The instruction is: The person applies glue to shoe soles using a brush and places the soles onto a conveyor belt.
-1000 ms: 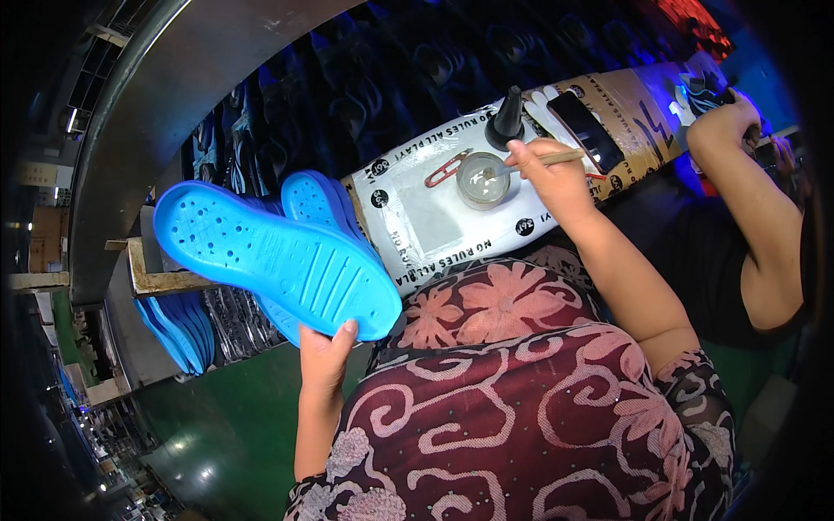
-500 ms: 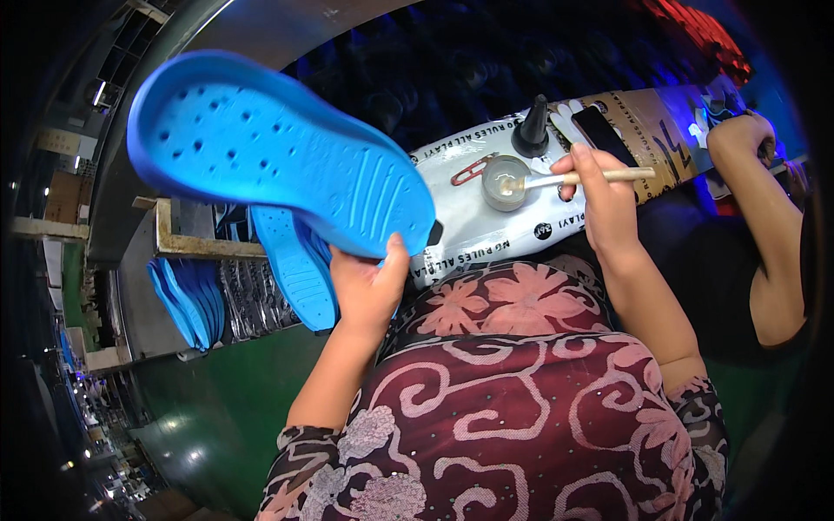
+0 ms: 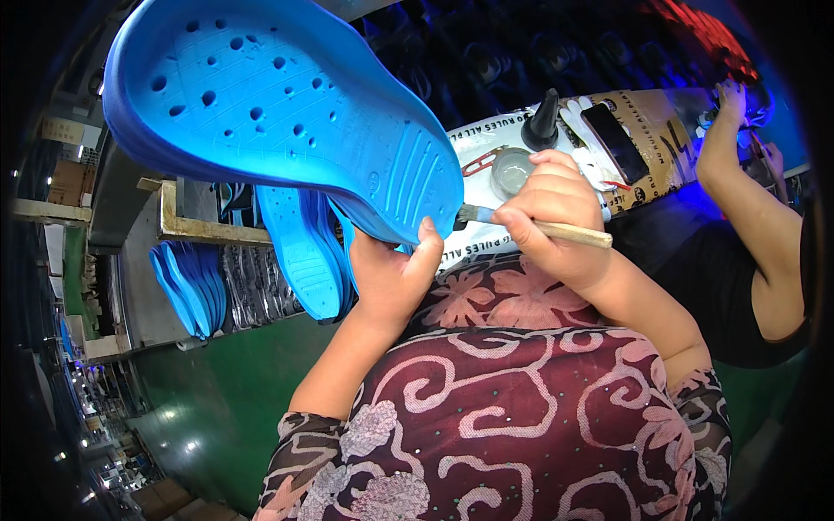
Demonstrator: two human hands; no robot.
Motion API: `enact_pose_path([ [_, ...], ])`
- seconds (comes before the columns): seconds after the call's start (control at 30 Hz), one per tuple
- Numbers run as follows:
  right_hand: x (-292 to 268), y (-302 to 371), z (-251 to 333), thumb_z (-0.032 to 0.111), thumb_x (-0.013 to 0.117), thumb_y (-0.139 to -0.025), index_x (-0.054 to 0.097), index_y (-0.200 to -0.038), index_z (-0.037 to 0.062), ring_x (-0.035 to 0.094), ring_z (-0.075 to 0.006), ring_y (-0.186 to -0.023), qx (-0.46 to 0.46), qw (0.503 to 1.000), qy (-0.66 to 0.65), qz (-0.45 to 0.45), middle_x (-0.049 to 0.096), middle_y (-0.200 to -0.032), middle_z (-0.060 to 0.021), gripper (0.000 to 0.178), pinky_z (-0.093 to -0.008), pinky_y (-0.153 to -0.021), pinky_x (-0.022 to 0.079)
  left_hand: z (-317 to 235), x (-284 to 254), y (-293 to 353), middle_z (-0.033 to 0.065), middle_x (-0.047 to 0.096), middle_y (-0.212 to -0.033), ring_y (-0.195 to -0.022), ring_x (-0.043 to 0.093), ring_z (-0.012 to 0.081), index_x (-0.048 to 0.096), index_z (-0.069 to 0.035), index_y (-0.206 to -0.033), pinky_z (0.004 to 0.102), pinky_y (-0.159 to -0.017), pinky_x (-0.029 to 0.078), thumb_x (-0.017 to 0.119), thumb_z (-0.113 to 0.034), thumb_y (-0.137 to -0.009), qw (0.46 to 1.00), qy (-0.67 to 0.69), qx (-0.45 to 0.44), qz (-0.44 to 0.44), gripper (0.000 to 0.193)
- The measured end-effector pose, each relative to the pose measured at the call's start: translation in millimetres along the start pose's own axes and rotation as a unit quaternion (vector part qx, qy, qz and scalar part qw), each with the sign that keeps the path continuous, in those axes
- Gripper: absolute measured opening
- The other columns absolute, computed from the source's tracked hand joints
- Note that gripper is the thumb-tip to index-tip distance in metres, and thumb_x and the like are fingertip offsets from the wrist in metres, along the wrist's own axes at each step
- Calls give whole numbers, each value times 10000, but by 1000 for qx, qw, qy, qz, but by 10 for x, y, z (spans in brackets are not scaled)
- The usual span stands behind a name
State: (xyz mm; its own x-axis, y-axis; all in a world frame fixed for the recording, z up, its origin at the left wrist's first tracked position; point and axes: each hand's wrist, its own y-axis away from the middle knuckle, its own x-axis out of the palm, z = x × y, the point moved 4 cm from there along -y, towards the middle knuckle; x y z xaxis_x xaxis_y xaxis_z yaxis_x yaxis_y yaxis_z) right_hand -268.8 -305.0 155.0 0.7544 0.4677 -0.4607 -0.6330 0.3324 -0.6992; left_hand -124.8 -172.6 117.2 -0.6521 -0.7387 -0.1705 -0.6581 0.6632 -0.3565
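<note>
My left hand (image 3: 391,271) is closed on the heel end of a blue foam shoe sole (image 3: 287,113), its thumb on the near edge. Holes dot the wide end of the sole, and ridges cross the heel part. My right hand (image 3: 556,213) grips a brush (image 3: 565,233) with a pale wooden handle. The brush's bristles are at the heel edge of the sole; whether they touch it I cannot tell. Just beyond my right hand stands a small round cup (image 3: 512,172) of clear-looking liquid, partly hidden by the fingers.
Beyond the cup are a black cone-tipped bottle (image 3: 543,122), a red cutter-like tool (image 3: 480,162) and a black phone (image 3: 615,141). More blue soles (image 3: 304,252) stand at left beside a metal frame (image 3: 204,227). Another person's arm (image 3: 747,182) is at the right.
My right hand has brought the brush from the cup, left and nearer, to the sole's heel edge. The sole has come closer and looks larger. The other person's arm has shifted.
</note>
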Motion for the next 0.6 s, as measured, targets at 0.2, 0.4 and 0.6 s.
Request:
enact_pose_path([
  [0.2,-48,17,-49,158,665,-794,652,-643,83,527,-212,-556,23,1000,16,-1,553,-559,-29,169,-369,-797,431,27,-16,-12,166,624,-995,-873,627,224,485,57,-1123,333,-794,495,639,-49,-750,1000,-17,4,-11,417],
  [0.4,28,20,-59,172,689,-782,647,-647,89,527,-204,-563,9,999,34,25,545,-563,-21,164,-361,-796,422,65,-9,-21,183,623,-1000,-884,633,250,471,67,-1143,343,-803,496,638,-53,-736,999,-36,5,-9,456],
  [0.6,7,39,-45,193,689,-786,651,-649,90,530,-208,-565,19,1000,7,14,543,-565,-24,176,-372,-797,421,49,7,-3,192,628,-985,-871,641,264,472,68,-1134,349,-790,502,646,-65,-730,997,-70,23,-25,460],
])
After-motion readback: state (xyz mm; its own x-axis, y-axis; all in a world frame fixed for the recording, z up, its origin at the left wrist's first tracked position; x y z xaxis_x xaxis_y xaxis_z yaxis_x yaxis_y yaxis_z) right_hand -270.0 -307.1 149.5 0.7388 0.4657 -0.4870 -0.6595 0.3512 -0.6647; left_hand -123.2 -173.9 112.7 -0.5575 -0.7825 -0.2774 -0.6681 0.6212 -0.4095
